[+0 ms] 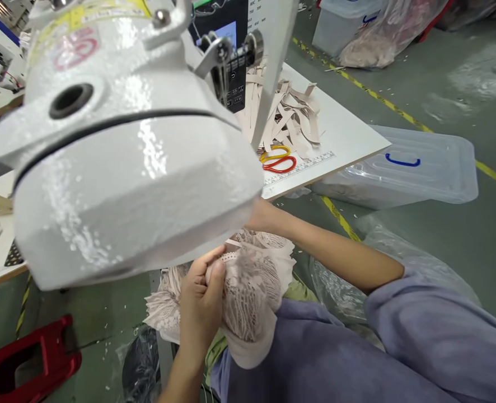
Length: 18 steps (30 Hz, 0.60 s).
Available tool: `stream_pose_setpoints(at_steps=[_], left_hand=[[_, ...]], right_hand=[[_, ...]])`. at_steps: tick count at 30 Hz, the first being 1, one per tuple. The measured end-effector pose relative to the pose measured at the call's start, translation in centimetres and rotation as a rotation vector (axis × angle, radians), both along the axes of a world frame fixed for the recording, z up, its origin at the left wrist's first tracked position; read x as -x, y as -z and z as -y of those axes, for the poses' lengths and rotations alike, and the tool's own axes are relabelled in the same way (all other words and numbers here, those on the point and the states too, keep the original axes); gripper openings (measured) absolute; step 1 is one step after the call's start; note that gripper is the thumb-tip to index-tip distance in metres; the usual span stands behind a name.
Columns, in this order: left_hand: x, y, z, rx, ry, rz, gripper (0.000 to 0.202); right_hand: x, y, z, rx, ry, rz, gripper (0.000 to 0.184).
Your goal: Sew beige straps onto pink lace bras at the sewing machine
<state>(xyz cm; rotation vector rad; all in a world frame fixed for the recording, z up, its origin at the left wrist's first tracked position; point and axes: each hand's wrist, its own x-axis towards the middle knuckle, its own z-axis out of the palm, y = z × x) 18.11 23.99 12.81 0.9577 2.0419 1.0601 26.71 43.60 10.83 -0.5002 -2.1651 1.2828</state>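
A pale pink lace garment (252, 296) with a rounded, cup-like part hangs over my lap, below the head of a white sewing machine (147, 184). My left hand (201, 291) grips its upper edge between thumb and fingers. My right hand (260, 215) reaches in from the right, just above the garment. The machine head covers its fingers, so their hold cannot be made out. The needle area is hidden behind the machine head too. More gathered lace (166, 308) hangs to the left of my left hand.
On the white table (349, 140) lie a heap of beige fabric strips (290, 115), scissors (279, 163) with red and yellow handles, and a printed ruler scale. A lidded plastic bin (433, 162) stands at the right. A red stool (42, 358) is on the floor at lower left.
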Motion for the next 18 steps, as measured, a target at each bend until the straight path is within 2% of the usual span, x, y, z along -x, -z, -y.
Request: stream_pose_setpoints(at_steps=[3,7,14,18], left_hand=[[-0.8,-0.8,-0.2,-0.030,0.061,0.003,0.027],[-0.7,-0.6,-0.7,-0.094,0.130,-0.100,0.029],[-0.2,-0.2,-1.5,-0.110,0.048,-0.260,0.024],[-0.4,-0.5,-1.6,-0.096,0.057,-0.289,0.025]], right_hand=[[0.0,-0.3,-0.2,-0.016,-0.032,0.065,0.012],[-0.1,-1.0,-0.5,-0.023,-0.049,0.112,0.008],[0.0,-1.4,-0.8,0.025,-0.067,0.132,0.009],[0.2,-1.2,-1.0,0.054,-0.060,0.113,0.015]])
